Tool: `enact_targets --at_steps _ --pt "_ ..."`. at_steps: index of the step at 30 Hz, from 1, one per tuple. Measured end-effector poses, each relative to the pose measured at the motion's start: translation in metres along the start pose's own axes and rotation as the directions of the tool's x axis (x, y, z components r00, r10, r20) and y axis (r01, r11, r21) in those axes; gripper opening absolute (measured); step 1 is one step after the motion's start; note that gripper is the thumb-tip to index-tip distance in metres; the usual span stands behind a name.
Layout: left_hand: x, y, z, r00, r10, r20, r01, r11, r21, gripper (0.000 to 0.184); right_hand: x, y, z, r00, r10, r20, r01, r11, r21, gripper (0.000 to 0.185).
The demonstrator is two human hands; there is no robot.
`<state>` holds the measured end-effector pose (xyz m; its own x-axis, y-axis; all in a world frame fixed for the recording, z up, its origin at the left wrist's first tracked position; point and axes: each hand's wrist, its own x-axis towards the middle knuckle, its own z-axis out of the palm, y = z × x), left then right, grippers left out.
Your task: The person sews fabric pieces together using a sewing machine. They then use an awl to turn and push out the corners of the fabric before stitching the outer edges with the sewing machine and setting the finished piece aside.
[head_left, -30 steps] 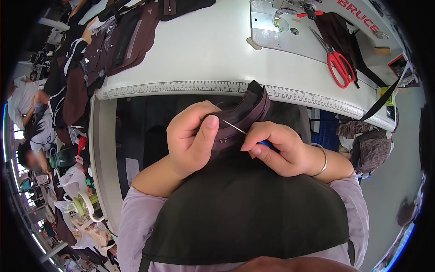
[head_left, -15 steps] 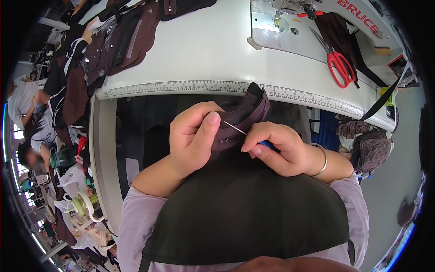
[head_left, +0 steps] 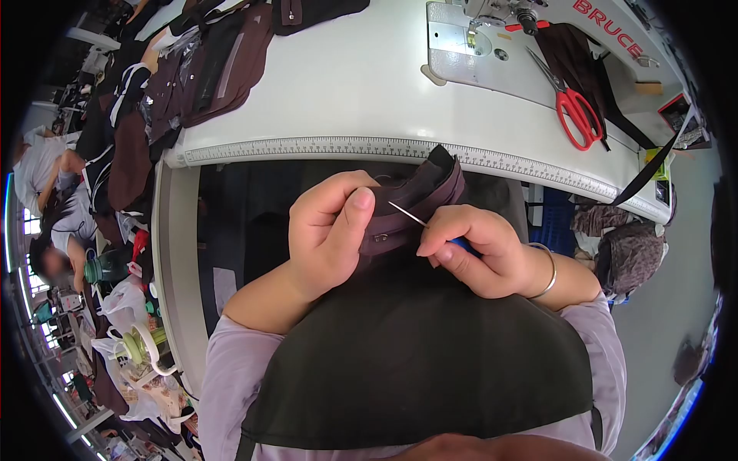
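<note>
My left hand [head_left: 329,234] is closed, thumb and fingers pinching the edge of a dark brown fabric piece [head_left: 398,226] with a zipper and a small metal pull. This piece curves up to the right, its black inner side showing at the top. In my closed right hand [head_left: 483,253] is an awl [head_left: 407,213]: a thin metal spike, with a bit of blue handle showing below the fingers. The spike points up and left toward my left thumb, over the fabric. Whether the tip touches the cloth, I cannot tell.
A measuring tape strip [head_left: 338,147] runs along the front edge of the white table [head_left: 338,84]. Red-handled scissors [head_left: 576,115] lie beside the sewing machine [head_left: 461,46]. Stacked brown fabric pieces [head_left: 231,77] lie at the left. Another person [head_left: 58,165] sits far left.
The awl's tip has shifted slightly right, away from my left thumb. The fabric's upper end has moved a little right and down. My left hand has barely moved.
</note>
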<state>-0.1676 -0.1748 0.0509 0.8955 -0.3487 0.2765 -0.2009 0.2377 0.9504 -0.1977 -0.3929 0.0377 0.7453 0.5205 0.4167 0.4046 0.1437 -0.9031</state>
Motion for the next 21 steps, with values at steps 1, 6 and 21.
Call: enact_targets --at_steps 1,6,21 --pt "-0.0001 -0.0006 -0.0008 1.0 0.001 0.0 -0.001 1.0 0.0 0.022 0.0002 0.0001 -0.0006 0.999 -0.036 -0.006 0.036 0.999 -0.018 0.013" --pt "0.0008 -0.0007 -0.002 0.999 0.048 0.01 -0.049 0.995 0.09 0.022 0.0006 -0.0022 0.0002 1.0 0.0 0.005 0.0 1.0 -0.015 0.013" --pt "0.0007 -0.0045 -0.0063 0.994 0.09 0.063 -0.098 0.986 0.136 0.02 0.0006 -0.0005 0.0014 1.0 0.03 0.002 -0.03 0.999 -0.029 0.014"
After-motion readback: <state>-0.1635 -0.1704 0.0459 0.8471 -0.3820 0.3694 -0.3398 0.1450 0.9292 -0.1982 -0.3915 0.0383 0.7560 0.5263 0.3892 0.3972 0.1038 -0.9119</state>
